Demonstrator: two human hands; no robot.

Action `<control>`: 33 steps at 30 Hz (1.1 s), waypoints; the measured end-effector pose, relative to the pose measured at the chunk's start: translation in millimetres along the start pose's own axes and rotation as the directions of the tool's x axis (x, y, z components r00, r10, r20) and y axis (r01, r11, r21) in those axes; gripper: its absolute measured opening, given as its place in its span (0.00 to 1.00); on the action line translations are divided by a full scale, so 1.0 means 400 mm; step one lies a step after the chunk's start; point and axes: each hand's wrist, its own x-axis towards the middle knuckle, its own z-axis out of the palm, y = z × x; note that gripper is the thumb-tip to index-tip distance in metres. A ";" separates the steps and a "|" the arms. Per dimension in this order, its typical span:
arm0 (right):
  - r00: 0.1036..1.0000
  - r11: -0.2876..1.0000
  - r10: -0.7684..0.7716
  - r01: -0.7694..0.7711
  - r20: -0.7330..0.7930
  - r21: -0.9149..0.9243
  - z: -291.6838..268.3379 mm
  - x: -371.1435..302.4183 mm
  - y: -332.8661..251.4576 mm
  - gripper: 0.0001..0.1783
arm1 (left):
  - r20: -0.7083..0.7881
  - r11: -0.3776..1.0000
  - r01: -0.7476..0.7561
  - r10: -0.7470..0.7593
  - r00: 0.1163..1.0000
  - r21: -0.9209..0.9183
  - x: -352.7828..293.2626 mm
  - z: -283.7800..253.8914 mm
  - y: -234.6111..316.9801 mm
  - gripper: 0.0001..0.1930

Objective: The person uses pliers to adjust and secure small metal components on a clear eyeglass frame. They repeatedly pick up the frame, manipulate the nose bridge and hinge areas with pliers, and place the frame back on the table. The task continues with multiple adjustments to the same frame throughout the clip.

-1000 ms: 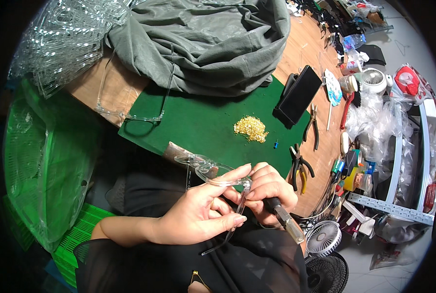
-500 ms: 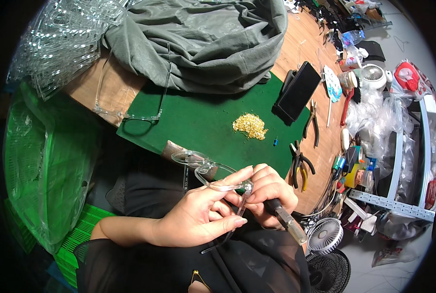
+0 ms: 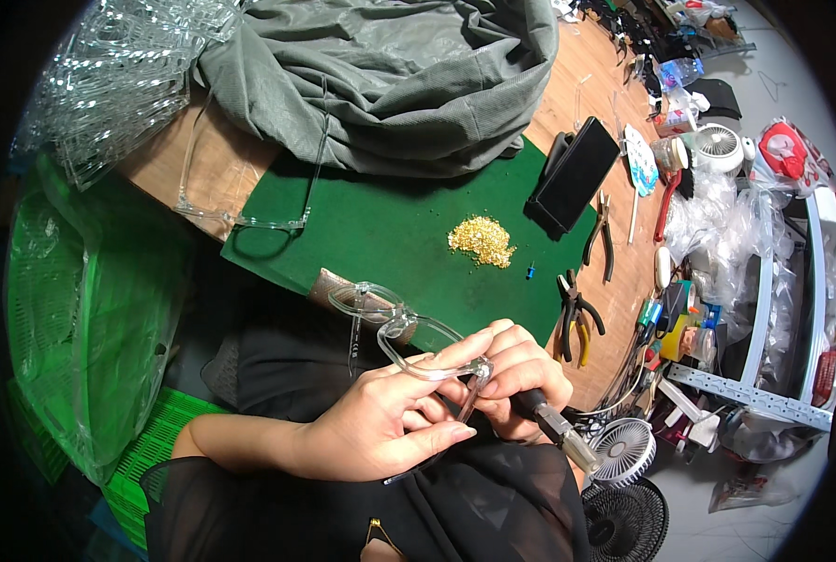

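My left hand (image 3: 380,426) holds a clear plastic eyeglass frame (image 3: 399,324) over my lap, fingers and thumb around one temple and rim. At that frame's hinge, my right hand (image 3: 528,373) is closed around a hand tool (image 3: 568,440) with a black grip and a silvery end pointing down and right. The tool's working tip is hidden by my fingers. Behind the lenses a brownish block (image 3: 324,283) juts from the table edge. On the green mat (image 3: 380,225) lies a heap of small gold-coloured pieces (image 3: 481,242), with a tiny blue piece (image 3: 530,272) beside it.
Another clear eyeglass frame (image 3: 268,224) lies at the mat's left edge, below a grey cloth (image 3: 390,122). Stacked clear frames (image 3: 127,84) fill the far left. A phone (image 3: 577,178), pliers (image 3: 577,314) and small fans (image 3: 621,450) are on the right. A green crate (image 3: 90,300) stands left.
The eyeglass frame and both hands have shifted very slightly. The tool's silvery end has swung a little to the right. Both hands keep their hold.
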 end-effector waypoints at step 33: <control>0.998 0.998 0.064 -0.064 0.028 -0.012 0.001 0.001 -0.019 0.09 | -0.062 0.998 -0.038 0.035 0.997 -0.048 -0.009 0.008 -0.016 0.41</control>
